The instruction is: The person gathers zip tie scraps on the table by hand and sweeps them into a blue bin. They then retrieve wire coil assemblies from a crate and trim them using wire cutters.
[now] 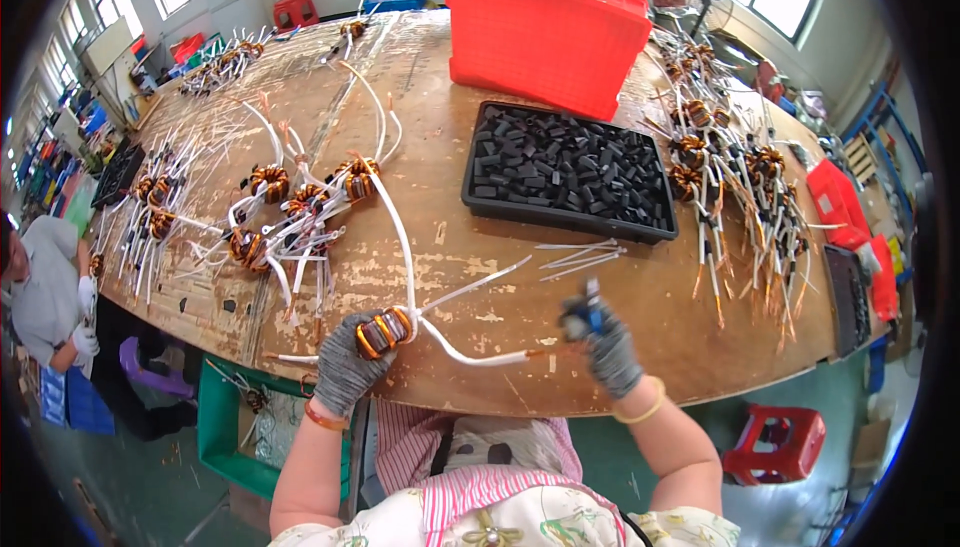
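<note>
In my gloved left hand (350, 359), closed at the table's front edge, is a toroidal coil (384, 333) with copper windings and thick white leads. A white zip tie (475, 285) sits around the base of its leads, its long tail pointing up and right. One lead (398, 227) rises toward the back; another (470, 355) curves right to a bare copper end. To the right of it, apart from the coil, my gloved right hand (608, 349) is closed around a blurred hand tool with blue on it (590, 313). Its exact kind is unclear.
Loose white zip ties (580, 259) lie before a black tray (570, 222) full of small black blocks. Behind stands a red bin (545, 42). More coils lie left (270, 185) and right (690, 152). A green crate (222, 427) and red stool (775, 444) stand below.
</note>
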Available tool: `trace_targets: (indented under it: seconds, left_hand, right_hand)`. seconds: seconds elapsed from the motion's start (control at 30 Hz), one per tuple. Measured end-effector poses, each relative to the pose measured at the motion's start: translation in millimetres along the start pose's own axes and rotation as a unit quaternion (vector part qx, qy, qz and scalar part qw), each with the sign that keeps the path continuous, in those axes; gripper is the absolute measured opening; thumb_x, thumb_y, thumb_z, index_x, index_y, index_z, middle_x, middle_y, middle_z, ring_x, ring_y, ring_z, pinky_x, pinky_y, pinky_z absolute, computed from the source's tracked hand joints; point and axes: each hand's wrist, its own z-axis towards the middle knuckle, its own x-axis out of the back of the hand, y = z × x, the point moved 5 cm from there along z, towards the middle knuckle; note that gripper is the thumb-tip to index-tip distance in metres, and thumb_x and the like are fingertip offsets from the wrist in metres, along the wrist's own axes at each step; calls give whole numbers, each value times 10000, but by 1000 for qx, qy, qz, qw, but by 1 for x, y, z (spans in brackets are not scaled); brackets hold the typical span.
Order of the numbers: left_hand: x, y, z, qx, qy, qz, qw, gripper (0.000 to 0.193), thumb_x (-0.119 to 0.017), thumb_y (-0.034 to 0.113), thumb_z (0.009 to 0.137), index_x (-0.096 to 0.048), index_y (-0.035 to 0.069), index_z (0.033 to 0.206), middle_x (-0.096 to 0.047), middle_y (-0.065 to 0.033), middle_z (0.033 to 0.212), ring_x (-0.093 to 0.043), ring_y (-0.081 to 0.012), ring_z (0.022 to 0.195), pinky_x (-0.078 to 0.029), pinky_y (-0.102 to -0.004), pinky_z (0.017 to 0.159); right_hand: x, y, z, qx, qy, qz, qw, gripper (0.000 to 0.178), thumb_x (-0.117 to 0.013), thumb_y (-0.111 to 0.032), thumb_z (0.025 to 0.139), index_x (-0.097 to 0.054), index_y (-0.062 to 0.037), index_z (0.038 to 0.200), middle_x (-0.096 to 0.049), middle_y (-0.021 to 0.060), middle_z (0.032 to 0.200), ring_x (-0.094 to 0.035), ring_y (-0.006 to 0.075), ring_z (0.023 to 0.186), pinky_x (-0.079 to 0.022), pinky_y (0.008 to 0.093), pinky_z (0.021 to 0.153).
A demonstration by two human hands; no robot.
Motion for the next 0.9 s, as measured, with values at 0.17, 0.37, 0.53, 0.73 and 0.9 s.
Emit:
trace_targets:
  seconds: [0.17,0.37,0.53,0.73,0.9]
  left_hand:
    - [-4,-8,-1,6,38,-31,999,432,-804,193,697,-591,55,1047,-668,-97,914,-664,-235,814,-535,-330,746]
    - [0,-27,3,82,64,-99,990,432,-826,214,692,-580,56,1010,-661,-78,896,-655,-195,806,-531,-319,741]
    - [1,-26,2,63,71,-79,992,434,-829,237,694,-595,59,1012,-667,-82,906,-660,-199,812,-534,-319,745]
    - [4,-25,1,69,83,-76,991,431,-830,250,695,-604,52,1005,-673,-89,902,-664,-207,797,-534,-316,740]
    - [3,-19,3,49,84,-64,993,427,-827,249,700,-606,53,1009,-673,-93,897,-663,-219,794,-530,-326,732]
  right_hand:
    - [-96,27,9,-106,-237,122,958,441,-658,-122,892,-527,-48,1306,-592,33,1138,-550,142,1011,-458,278,872]
    - [-157,37,-2,68,-394,-16,916,386,-633,-74,887,-576,-66,1269,-574,33,1105,-520,160,1017,-437,317,904]
    - [-132,47,2,-29,-235,-34,971,474,-598,-31,877,-502,-60,1340,-623,132,1043,-602,227,916,-480,323,831]
    - [-115,23,36,1,-289,-415,863,456,-532,-228,898,-495,-76,1327,-619,222,1141,-604,401,1012,-479,442,864]
    - [-135,25,54,-68,-327,-413,847,492,-543,-244,875,-493,-81,1336,-612,220,1170,-596,382,1060,-465,426,902]
